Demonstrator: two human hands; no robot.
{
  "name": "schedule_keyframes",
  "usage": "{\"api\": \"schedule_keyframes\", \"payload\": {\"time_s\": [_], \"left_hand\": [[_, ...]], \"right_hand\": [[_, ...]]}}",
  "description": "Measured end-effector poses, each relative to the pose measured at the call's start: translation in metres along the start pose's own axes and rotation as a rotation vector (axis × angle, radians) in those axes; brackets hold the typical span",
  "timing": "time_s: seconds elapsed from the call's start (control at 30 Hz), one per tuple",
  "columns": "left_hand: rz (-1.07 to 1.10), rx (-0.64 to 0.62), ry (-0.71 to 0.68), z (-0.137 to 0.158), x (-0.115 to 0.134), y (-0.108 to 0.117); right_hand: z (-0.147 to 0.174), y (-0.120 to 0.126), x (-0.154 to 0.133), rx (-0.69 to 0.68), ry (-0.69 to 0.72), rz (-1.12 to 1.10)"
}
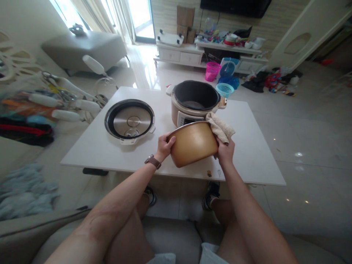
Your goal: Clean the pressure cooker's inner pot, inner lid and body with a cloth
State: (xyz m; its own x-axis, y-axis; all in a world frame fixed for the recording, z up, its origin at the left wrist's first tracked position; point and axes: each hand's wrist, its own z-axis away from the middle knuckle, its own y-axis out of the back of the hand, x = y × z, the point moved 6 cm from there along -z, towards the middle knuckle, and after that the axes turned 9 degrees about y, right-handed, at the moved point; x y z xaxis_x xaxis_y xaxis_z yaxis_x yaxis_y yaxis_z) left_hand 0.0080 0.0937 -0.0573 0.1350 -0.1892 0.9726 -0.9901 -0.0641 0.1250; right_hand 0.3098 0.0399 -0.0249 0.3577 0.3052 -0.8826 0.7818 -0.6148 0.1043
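Observation:
A gold-coloured inner pot (194,143) is held tilted above the near part of the white table, its outer side facing me. My left hand (165,145) grips its left edge, thumb on the outside. At the other side my right hand (226,149) holds the pot together with a beige cloth (220,127), which drapes over the rim. Just behind is the pressure cooker body (176,104), with its dark cavity uncovered and its front panel partly hidden by the pot. To the left lies the round cooker lid (134,123), inner metal side up.
The white table (247,154) carries two small items near its front edge, one of them brown (209,173). A floor lamp with white shades (88,106) stands close to its left side. Beyond are baskets, one pink (212,71), and a cluttered TV cabinet (189,57).

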Motion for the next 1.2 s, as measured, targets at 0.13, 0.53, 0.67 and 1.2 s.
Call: {"api": "schedule_keyframes", "payload": {"time_s": [0.13, 0.53, 0.67, 1.2], "left_hand": [[-0.012, -0.044, 0.014, -0.003, -0.002, -0.003], [-0.161, -0.139, 0.025, -0.008, 0.051, -0.013], [-0.168, -0.14, 0.012, -0.008, 0.049, -0.014], [-0.075, -0.077, 0.034, -0.005, 0.025, -0.011]], "right_hand": [[-0.002, 0.005, 0.007, 0.051, -0.055, -0.027], [0.005, 0.002, -0.01, 0.04, 0.066, 0.032], [0.021, -0.002, -0.053, -0.111, 0.429, 0.186], [0.01, -0.001, -0.036, -0.038, 0.281, 0.125]]}}
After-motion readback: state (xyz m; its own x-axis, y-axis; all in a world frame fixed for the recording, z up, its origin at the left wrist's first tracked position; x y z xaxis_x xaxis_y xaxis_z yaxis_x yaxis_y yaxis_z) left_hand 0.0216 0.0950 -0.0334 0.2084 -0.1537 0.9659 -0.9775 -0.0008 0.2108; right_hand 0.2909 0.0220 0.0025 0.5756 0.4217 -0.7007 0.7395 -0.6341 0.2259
